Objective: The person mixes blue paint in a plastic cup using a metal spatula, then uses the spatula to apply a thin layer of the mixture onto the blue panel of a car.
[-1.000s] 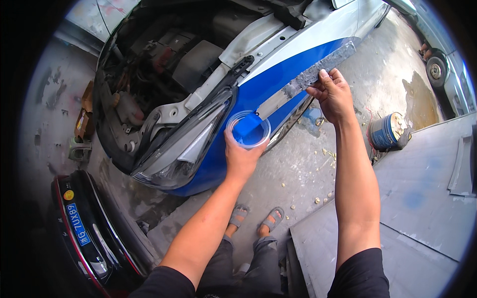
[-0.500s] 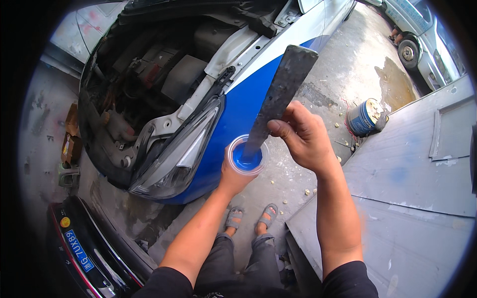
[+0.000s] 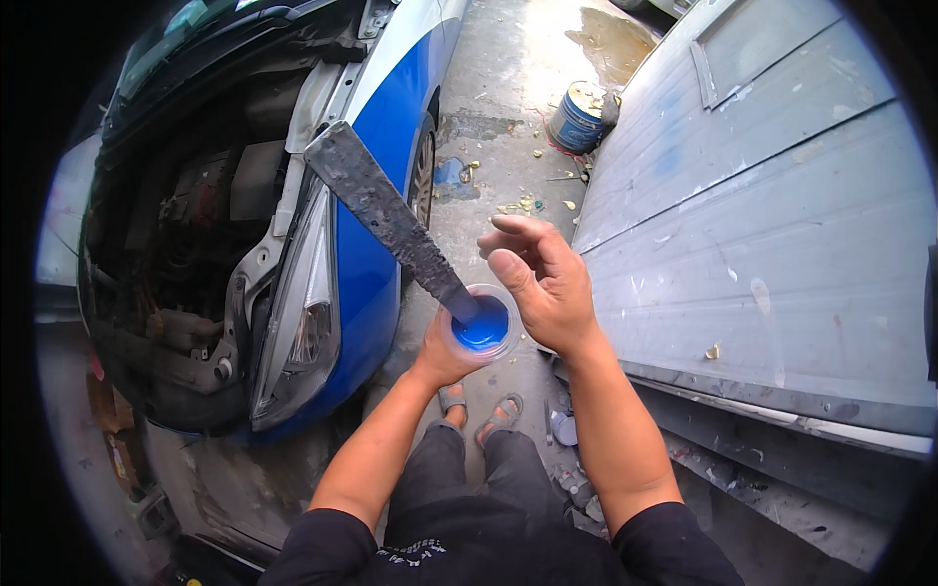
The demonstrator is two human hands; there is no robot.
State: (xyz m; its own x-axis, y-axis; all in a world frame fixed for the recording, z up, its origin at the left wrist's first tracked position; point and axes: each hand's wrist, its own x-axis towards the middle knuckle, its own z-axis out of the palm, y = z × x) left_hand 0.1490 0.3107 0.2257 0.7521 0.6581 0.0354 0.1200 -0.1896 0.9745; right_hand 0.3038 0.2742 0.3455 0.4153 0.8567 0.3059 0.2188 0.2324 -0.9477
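My left hand (image 3: 442, 354) is wrapped round a clear plastic cup (image 3: 510, 332) with bright blue paint (image 3: 485, 327) in its bottom. A long flat stirring stick (image 3: 386, 217), dark and crusted with dried paint, stands in the cup. Its lower end is in the paint, and it leans up and away to the left across the rim. Beside the cup on the right, my right hand (image 3: 547, 278) is off the stick, fingers curved and apart, with nothing in it.
At left stands a blue and white car (image 3: 376, 244) with its engine bay (image 3: 195, 195) exposed and a headlight (image 3: 303, 313) near the cup. A scuffed pale metal panel (image 3: 762, 225) fills the right. A blue bucket (image 3: 578, 119) sits farther off on the concrete floor (image 3: 489, 98).
My right hand has let go of the stirring stick, which has tipped over to the left in the cup. The view has swung right, toward the pale panel.
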